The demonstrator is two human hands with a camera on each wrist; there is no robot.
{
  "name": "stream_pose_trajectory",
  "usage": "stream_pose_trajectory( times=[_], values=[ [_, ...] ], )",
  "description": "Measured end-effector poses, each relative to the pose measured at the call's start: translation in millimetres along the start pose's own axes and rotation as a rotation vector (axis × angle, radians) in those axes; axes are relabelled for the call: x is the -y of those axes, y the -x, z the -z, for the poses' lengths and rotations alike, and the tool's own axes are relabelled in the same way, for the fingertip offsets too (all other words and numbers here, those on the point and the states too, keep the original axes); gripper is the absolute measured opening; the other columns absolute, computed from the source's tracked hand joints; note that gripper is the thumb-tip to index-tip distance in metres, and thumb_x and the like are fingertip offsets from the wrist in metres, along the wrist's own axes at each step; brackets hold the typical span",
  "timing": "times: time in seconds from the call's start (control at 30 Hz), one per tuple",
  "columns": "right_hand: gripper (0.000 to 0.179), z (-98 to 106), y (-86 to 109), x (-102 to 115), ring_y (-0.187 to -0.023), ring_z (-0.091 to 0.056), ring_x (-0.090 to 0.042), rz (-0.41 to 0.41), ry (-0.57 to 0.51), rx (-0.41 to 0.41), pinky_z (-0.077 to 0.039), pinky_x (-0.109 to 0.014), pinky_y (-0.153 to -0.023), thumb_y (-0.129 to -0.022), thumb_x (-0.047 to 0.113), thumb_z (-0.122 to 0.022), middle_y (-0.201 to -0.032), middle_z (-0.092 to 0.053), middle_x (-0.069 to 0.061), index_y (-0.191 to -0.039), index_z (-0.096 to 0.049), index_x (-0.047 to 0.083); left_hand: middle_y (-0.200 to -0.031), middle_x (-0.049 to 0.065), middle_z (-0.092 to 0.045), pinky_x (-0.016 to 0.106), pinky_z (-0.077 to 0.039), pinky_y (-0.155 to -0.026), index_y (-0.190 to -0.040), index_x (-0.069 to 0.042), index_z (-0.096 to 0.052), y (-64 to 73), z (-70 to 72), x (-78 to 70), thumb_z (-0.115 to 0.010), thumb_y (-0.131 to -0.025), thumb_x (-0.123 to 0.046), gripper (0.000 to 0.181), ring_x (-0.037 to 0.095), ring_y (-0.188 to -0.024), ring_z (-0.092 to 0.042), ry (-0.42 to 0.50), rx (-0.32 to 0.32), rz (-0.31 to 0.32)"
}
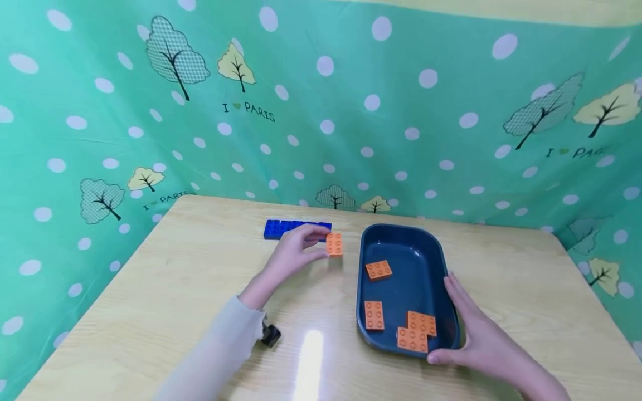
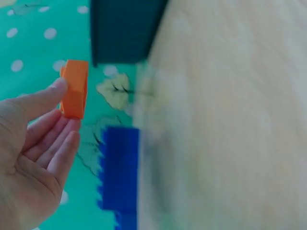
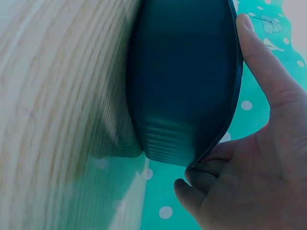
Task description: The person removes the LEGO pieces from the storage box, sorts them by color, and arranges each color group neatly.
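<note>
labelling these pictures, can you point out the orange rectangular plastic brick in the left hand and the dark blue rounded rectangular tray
Held orange rectangular plastic brick [image 1: 334,245]: head view, on its studded face.
Dark blue rounded rectangular tray [image 1: 411,278]: head view, on its bare floor.

Blue bricks [image 1: 281,228] — partly behind left fingers [image 1: 315,228]

On the tabletop [image 1: 200,267] is the tray [image 1: 401,295]. Inside, one brick [image 1: 378,270] lies at ten o'clock, another [image 1: 374,316] at eight, a pair [image 1: 418,329] between five and six. Outside, toward ten, a held brick [image 1: 334,245] is between the tray and the brick row [image 1: 281,229].
</note>
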State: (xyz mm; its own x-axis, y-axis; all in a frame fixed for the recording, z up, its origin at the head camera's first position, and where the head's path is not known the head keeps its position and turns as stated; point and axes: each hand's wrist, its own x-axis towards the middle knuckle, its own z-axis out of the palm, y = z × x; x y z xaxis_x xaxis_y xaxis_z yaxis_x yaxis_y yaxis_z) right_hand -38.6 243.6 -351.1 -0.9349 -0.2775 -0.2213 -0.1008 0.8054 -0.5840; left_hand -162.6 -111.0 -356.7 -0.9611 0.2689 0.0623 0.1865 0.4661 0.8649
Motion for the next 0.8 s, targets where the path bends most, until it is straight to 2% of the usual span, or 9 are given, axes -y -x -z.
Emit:
stream_pose_trajectory(
  times=[0.13, 0.3, 0.53, 0.8],
  values=[
    [0.138, -8, 4.6, -1, -0.141, -0.022, -0.062, -0.035, 0.000, 0.016, -0.041, -0.076, -0.096, -0.069, 0.055, -0.085, -0.166, 0.005, -0.025, -0.160, 0.009, 0.013, -0.131, 0.011, -0.065, 0.036, -0.053, -0.105, -0.130, -0.007, -0.062, 7.7, 2.8, 16.0, -0.079, -0.084, -0.010, 0.049, 0.028, -0.123, -0.063, -0.093, 0.031, 0.115],
    [0.137, -5, 2.1, -1, -0.142, -0.021, -0.060, -0.032, -0.003, 0.012, -0.038, -0.078, -0.097, -0.070, 0.057, -0.084, -0.167, 0.008, -0.020, -0.160, 0.011, 0.019, -0.134, 0.012, -0.063, 0.040, -0.053, -0.105, -0.129, -0.007, -0.062, 3.4, 4.8, 25.8, -0.077, -0.085, -0.008, 0.047, 0.028, -0.123, -0.063, -0.189, 0.074, 0.174],
    [0.138, -1, -2.6, 0, -0.142, -0.021, -0.060, -0.008, -0.011, 0.001, -0.039, -0.078, -0.097, -0.068, 0.057, -0.085, -0.168, 0.009, -0.019, -0.160, 0.010, 0.018, -0.133, 0.011, -0.064, 0.040, -0.053, -0.105, -0.129, -0.009, -0.063, -6.7, 0.2, 23.9, -0.076, -0.086, -0.008, 0.046, 0.026, -0.121, -0.064, -0.286, 0.093, 0.168],
    [0.139, -1, -4.8, -1, -0.143, -0.021, -0.060, -0.020, -0.013, 0.006, -0.039, -0.077, -0.097, -0.067, 0.059, -0.084, -0.168, 0.010, -0.016, -0.160, 0.011, 0.021, -0.134, 0.014, -0.063, 0.042, -0.054, -0.103, -0.131, -0.006, -0.062, -8.0, -4.6, 25.4, -0.077, -0.085, -0.009, 0.048, 0.028, -0.120, -0.064, -0.307, 0.081, 0.155]
  ],
)
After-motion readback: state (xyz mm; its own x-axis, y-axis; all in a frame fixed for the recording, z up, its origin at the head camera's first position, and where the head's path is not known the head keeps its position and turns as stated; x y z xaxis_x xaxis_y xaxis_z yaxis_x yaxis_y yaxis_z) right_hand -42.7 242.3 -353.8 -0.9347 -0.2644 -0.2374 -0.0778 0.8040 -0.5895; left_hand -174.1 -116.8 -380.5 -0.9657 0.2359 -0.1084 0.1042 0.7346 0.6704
